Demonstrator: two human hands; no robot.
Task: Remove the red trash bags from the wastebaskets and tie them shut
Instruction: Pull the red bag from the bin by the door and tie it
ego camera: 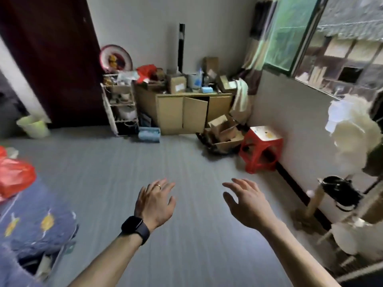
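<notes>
My left hand (155,201), with a ring and a dark watch on the wrist, hovers over the grey floor, fingers spread and empty. Beside it my right hand (246,200) is also open and holds nothing. A red trash bag (15,176) lies at the far left edge, on top of a blue patterned quilt, well away from both hands. A pale green wastebasket (34,126) stands on the floor at the back left by the dark door; no red bag shows in it. Another red plastic bag (146,71) sits among clutter on the cabinet at the back.
A tan cabinet (184,112) with one door ajar stands at the back wall, a white rack (121,104) to its left. Flattened cardboard boxes (222,133) and a red stool (261,149) sit near the right wall. White items and a rack (352,141) crowd the right edge. Grey floor (145,160) stretches ahead.
</notes>
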